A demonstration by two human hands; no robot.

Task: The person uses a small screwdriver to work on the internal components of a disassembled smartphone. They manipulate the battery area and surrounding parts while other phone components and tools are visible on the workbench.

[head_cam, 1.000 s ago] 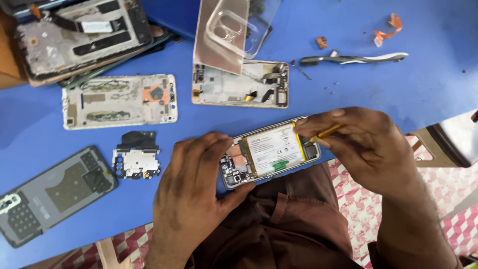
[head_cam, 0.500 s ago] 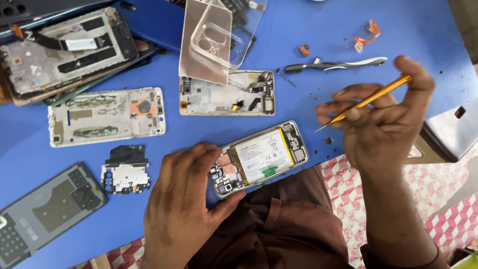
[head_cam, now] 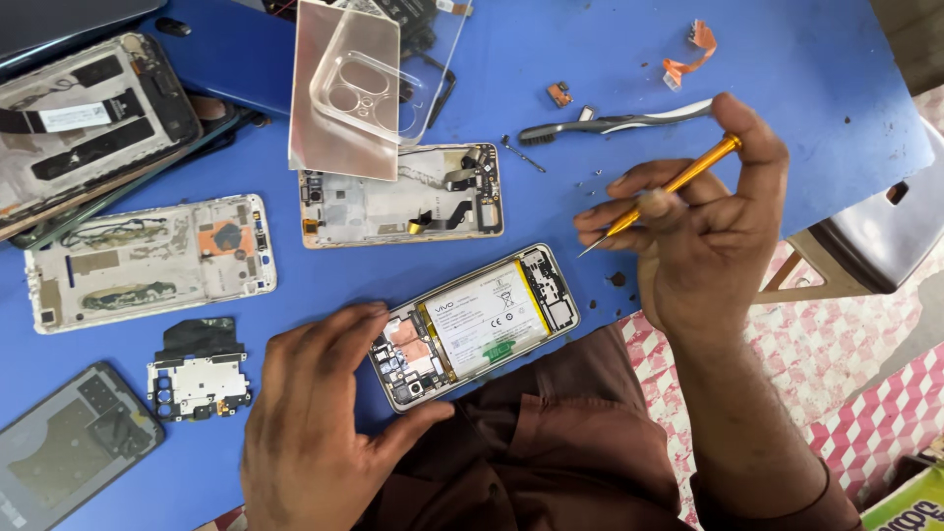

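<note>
An opened phone (head_cam: 475, 326) with its back removed is laid on the blue worktop (head_cam: 816, 69), close to the edge nearest to the person; a white battery and small circuit parts are seen inside it. This phone is taken as the landmark.

The left hand (head_cam: 315, 423) is placed at the left end of the opened phone. Its fingers (head_cam: 344, 329) are spread, with the thumb under the lower corner and the other fingertips at the upper corner, so the frame is steadied between them and not fully enclosed.

The right hand (head_cam: 703, 231) is raised to the right of the opened phone and is apart from it. An orange screwdriver (head_cam: 674, 187) is pinched by its fingers (head_cam: 615, 211), which are closed narrowly around the shaft, and the thin tip is pointed down and left toward the phone's right end without touching it.

Just beyond the opened phone, a second phone frame (head_cam: 403, 197) with a gold rim is seen, and a clear phone case (head_cam: 359, 88) is lying partly over its left part. To the upper right of the opened phone, a toothbrush (head_cam: 615, 123) is laid flat. Far to the left, a white phone frame (head_cam: 147, 261) is placed, and below it a small black and white inner cover (head_cam: 200, 374). A dark phone back (head_cam: 69, 447) is seen at the lower left corner.
</note>
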